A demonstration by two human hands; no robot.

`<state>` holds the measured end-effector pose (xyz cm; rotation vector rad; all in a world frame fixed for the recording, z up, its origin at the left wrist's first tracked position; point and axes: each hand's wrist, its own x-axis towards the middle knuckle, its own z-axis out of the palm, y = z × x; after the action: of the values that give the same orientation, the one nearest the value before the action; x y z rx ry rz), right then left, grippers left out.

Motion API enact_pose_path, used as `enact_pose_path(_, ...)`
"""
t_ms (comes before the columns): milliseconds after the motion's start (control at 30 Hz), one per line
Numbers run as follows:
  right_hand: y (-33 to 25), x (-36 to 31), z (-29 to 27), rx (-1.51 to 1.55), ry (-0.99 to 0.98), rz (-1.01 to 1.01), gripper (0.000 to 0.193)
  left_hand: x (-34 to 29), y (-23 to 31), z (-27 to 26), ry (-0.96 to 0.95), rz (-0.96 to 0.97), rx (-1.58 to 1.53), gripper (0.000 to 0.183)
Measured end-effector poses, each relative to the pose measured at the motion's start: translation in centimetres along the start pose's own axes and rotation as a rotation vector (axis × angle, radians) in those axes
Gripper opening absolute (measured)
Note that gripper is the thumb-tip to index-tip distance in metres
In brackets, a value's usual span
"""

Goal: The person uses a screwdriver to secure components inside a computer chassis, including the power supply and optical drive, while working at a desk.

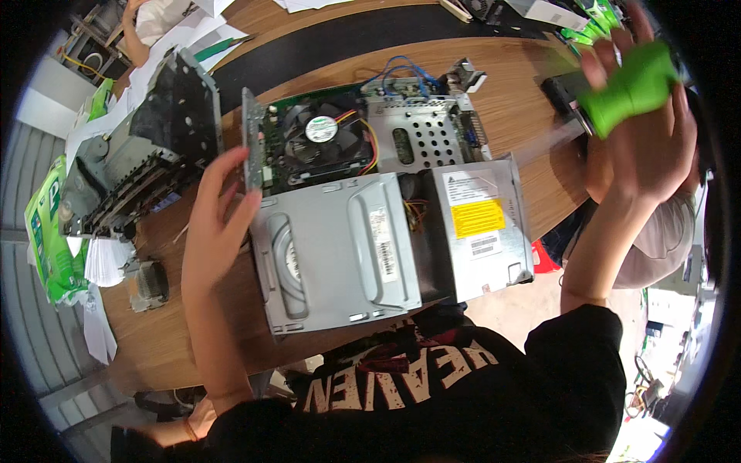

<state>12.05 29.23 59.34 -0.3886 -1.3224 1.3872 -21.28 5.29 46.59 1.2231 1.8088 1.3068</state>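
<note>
An opened desktop computer case (245,131) lies on the table before me, with a black cooling fan (320,137) and a perforated metal plate (423,140). At its near side are a silver optical drive or drive bay cover (332,251) and a metal box with a yellow label (480,231). My left hand (212,220) is at the case's left edge. Its fingers are apart, with the tips at the metal side plate. Raised at the right, my right hand (652,150) is closed on a bright green waisted object (629,89), smeared by motion.
A black and metal chassis part (150,147) stands at the left, beside a green packet (50,231). A metal heatsink (149,285) lies near the table's left edge. Papers (189,35) are at the far left. Another person (652,247) sits at the right.
</note>
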Motion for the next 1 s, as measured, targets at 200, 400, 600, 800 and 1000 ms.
enact_pose_path(200,-0.5,-11.7,-8.9,-0.665,-0.265,0.232,0.071,-7.1,-0.4,2.4,-0.029,0.134,0.165,0.073)
enact_pose_path(400,5.5,-20.1,-8.9,-0.784,-0.198,0.415,0.083,-8.6,-3.9,5.3,0.267,0.202,-0.085,0.095)
enact_pose_path(600,6.9,-21.2,-9.1,-0.679,-0.059,0.372,0.089,-8.6,-2.5,6.3,0.270,0.101,-0.149,0.097)
enact_pose_path(800,6.7,-20.9,-9.6,-0.710,-0.066,0.290,0.086,-8.9,-2.0,6.7,0.273,0.059,-0.188,0.096)
enact_pose_path(1000,8.1,-18.1,-11.5,-0.716,0.087,0.226,0.067,-9.1,-1.5,9.6,0.306,0.078,-0.050,0.083)
